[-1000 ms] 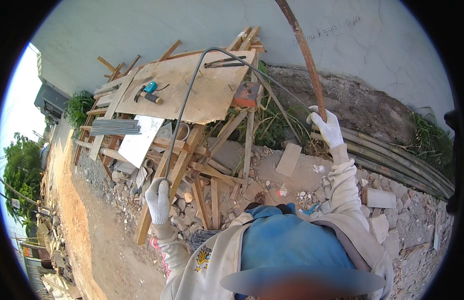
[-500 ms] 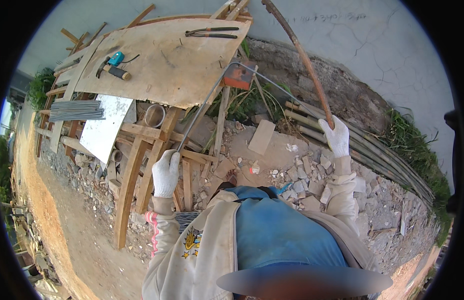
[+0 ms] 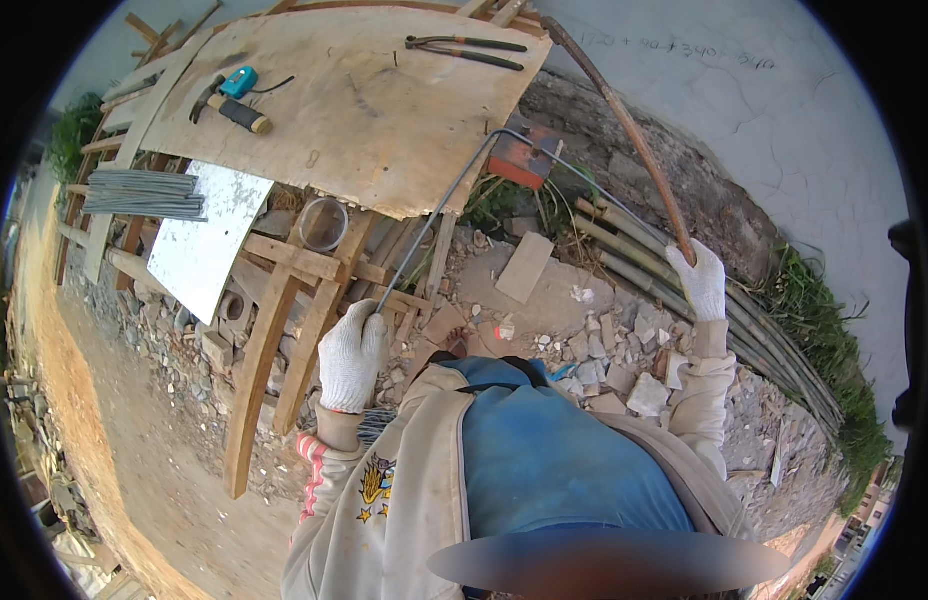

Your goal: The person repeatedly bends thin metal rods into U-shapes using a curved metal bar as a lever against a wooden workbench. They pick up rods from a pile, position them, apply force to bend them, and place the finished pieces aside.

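My left hand (image 3: 352, 358), in a white knit glove, is closed around the lower end of a thin grey steel rod (image 3: 424, 235). The rod climbs to a bend beside a rust-red block (image 3: 524, 157) at the workbench's right edge, then slopes down to the right. My right hand (image 3: 699, 282), also gloved, grips the near end of a long rusty bar (image 3: 634, 135). That bar reaches up and away to the bench's far right corner. The rod's right end passes close to my right hand; whether it touches is unclear.
On the plywood bench top (image 3: 324, 120) lie long-handled pincers (image 3: 469, 50), a hammer (image 3: 234, 110) and a teal tape measure (image 3: 240, 82). Cut grey rods (image 3: 144, 193) are bundled at left. Wooden legs (image 3: 259, 380), rubble (image 3: 624, 370) and bamboo poles (image 3: 634, 260) surround me.
The whole view has shifted, with the bench's right side and both hands now farther right in the picture. Both grips are kept, and the rod's bend looks much the same.
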`<state>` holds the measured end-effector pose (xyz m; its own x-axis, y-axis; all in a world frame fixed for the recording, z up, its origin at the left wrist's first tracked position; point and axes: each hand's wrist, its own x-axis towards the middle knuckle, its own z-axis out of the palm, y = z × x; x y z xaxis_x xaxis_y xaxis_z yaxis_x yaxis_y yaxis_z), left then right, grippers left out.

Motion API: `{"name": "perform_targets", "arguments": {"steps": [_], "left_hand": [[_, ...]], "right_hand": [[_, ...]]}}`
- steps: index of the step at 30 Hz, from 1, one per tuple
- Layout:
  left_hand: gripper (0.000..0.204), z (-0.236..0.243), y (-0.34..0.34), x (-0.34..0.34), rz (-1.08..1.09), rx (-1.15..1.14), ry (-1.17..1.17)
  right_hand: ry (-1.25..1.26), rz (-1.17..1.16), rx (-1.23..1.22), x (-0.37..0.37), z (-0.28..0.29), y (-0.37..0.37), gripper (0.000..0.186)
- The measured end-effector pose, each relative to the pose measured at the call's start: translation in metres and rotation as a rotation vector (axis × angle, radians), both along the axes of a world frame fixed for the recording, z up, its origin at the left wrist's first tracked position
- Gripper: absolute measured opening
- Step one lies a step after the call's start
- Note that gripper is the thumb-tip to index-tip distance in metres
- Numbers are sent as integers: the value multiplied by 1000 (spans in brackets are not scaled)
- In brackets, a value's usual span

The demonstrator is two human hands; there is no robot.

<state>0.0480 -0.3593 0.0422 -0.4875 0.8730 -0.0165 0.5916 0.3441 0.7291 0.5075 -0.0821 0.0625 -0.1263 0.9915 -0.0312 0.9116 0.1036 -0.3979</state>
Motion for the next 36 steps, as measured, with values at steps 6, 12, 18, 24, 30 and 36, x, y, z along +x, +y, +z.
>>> {"name": "perform_targets", "arguments": {"steps": [6, 12, 18, 24, 30, 36], "left_hand": [[31, 14, 28, -12, -28, 5, 204], [32, 16, 113, 12, -157, 297, 244], [27, -9, 247, 40, -84, 281, 503], [21, -26, 287, 43, -28, 176, 609], [21, -33, 287, 40, -48, 226, 600], [22, -29, 284, 40, -68, 214, 624]], "right_hand": [[76, -119, 16, -16, -6, -28, 45], [77, -162, 98, -21, -11, -38, 48], [121, -163, 15, -21, -20, -33, 46], [97, -116, 13, -20, -19, -34, 45], [191, 50, -33, 10, 0, -18, 40], [329, 108, -127, 82, 2, 22, 35]]}}
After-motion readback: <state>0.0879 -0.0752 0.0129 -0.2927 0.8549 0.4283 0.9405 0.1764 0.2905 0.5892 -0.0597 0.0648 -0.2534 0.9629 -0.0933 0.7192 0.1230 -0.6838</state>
